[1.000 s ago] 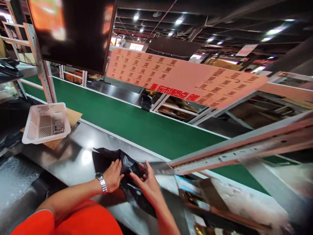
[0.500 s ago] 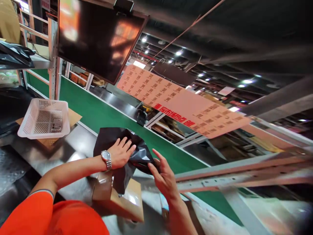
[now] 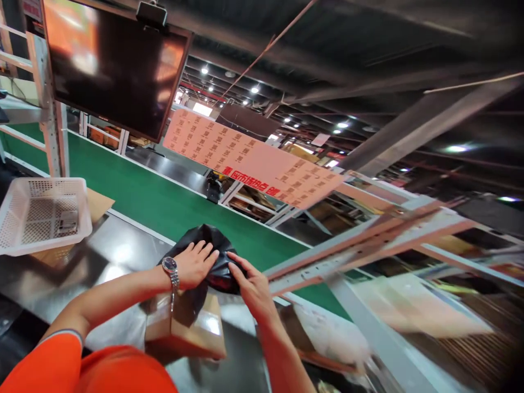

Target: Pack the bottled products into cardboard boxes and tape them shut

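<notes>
A black plastic bag (image 3: 221, 240) is bunched over a taped brown cardboard box (image 3: 200, 339), and one flap hangs down across the box top. Spread flat on the bag is my left hand (image 3: 195, 266), with a metal watch on its wrist. At the bag's right end, my right hand (image 3: 254, 292) pinches the edge between thumb and fingers. What lies inside the bag is hidden.
A white perforated basket (image 3: 84, 218) stands at left on a cardboard sheet. Behind the metal table (image 3: 123, 240) runs a green conveyor belt (image 3: 135, 188). A dark screen (image 3: 118, 65) hangs above it, and a metal frame bar (image 3: 319, 267) crosses at right.
My right hand has closed on the bag's edge and come nearer my left hand. The bag looks more gathered. The view has turned right, shifting the surroundings left.
</notes>
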`<state>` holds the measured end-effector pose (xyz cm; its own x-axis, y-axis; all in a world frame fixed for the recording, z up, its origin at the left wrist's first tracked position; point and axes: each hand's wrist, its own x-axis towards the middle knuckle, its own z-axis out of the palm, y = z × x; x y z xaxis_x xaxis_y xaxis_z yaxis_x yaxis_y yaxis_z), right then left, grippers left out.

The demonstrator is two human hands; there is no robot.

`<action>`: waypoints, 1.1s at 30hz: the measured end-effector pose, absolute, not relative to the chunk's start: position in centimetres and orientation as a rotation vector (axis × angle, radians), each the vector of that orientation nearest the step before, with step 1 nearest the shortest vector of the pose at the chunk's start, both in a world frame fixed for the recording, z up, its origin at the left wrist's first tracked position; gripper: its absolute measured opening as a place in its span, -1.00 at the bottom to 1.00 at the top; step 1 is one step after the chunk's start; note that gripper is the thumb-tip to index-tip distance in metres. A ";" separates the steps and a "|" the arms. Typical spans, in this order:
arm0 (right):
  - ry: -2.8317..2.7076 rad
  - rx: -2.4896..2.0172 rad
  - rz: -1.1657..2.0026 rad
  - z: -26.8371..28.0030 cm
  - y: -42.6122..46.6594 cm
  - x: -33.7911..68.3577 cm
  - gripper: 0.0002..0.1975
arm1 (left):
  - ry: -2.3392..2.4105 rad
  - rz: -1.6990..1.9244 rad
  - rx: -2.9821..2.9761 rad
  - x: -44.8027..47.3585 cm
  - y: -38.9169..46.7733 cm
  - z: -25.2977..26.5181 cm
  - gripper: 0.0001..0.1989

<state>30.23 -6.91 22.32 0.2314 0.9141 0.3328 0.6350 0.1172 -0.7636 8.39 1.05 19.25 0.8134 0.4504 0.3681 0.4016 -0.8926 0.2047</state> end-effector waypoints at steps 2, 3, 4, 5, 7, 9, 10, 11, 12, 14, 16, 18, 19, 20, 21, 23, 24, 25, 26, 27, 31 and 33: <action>-1.428 -1.580 0.276 22.6 -7.2 30.1 -0.42 | 0.625 0.690 2.708 9.0 1.8 19.3 -0.31; -1.417 -1.571 0.230 22.7 -7.4 30.0 -0.42 | 0.613 0.736 2.589 9.3 2.2 19.4 -0.37; -1.418 -1.561 0.205 22.9 -7.5 29.9 -0.42 | 0.618 0.789 2.458 9.5 2.6 19.5 -0.44; -1.426 -1.548 0.193 23.0 -7.6 29.7 -0.43 | 0.628 0.837 2.328 9.8 3.0 19.7 -0.48; -1.441 -1.516 0.166 23.0 -7.7 29.5 -0.47 | 0.614 0.905 2.108 10.1 3.1 20.3 -0.50; -1.424 -1.477 0.101 22.9 -7.6 29.2 -0.52 | 0.531 0.938 2.000 10.5 2.5 20.9 -0.48; -1.409 -1.456 0.069 22.8 -7.5 29.1 -0.54 | 0.486 0.955 1.986 10.7 2.1 21.2 -0.43; -1.406 -1.436 0.051 22.7 -7.4 29.0 -0.56 | 0.457 0.972 1.992 11.0 1.5 21.3 -0.39; -1.422 -1.413 0.054 22.5 -7.3 29.0 -0.57 | 0.459 0.992 2.008 11.3 1.1 21.3 -0.43; -1.499 -1.360 0.086 22.4 -7.1 29.1 -0.60 | 0.520 1.004 2.028 11.8 0.7 20.8 -0.65; -1.597 -1.321 0.114 22.1 -6.9 29.8 -0.61 | 0.604 0.980 1.996 12.3 1.2 20.2 -0.70; -1.680 -1.309 0.121 21.4 -6.9 30.8 -0.53 | 0.674 0.963 1.942 12.7 2.2 19.6 -0.64; -1.723 -1.312 0.121 20.9 -6.9 31.4 -0.44 | 0.702 0.965 1.918 13.0 2.6 19.4 -0.61; -1.771 -1.320 0.118 20.3 -6.8 32.1 -0.35 | 0.729 0.972 1.898 13.3 2.9 19.3 -0.58; -1.816 -1.332 0.105 19.7 -6.7 32.8 -0.29 | 0.750 0.982 1.881 13.6 3.0 19.2 -0.56; -1.872 -1.362 0.065 18.2 -6.3 34.1 -0.28 | 0.764 1.003 1.854 14.4 2.9 18.9 -0.54; -1.877 -1.377 0.044 17.6 -6.0 34.8 -0.30 | 0.759 1.004 1.857 14.7 2.7 18.7 -0.54; -1.867 -1.390 0.025 16.9 -5.7 35.5 -0.32 | 0.750 0.995 1.885 15.0 2.5 18.3 -0.55; -1.848 -1.399 0.008 16.4 -5.5 36.2 -0.31 | 0.742 0.976 1.943 15.2 2.5 17.8 -0.55; -1.826 -1.405 -0.011 15.8 -5.2 36.9 -0.29 | 0.762 0.956 2.021 15.2 2.6 17.2 -0.55; -1.789 -1.444 -0.075 13.1 -4.3 39.8 -0.25 | 1.090 0.888 2.345 13.0 3.9 14.5 -0.48; -1.780 -1.500 -0.089 11.3 -3.6 41.0 -0.29 | 1.281 0.862 2.358 10.9 4.2 13.9 -0.49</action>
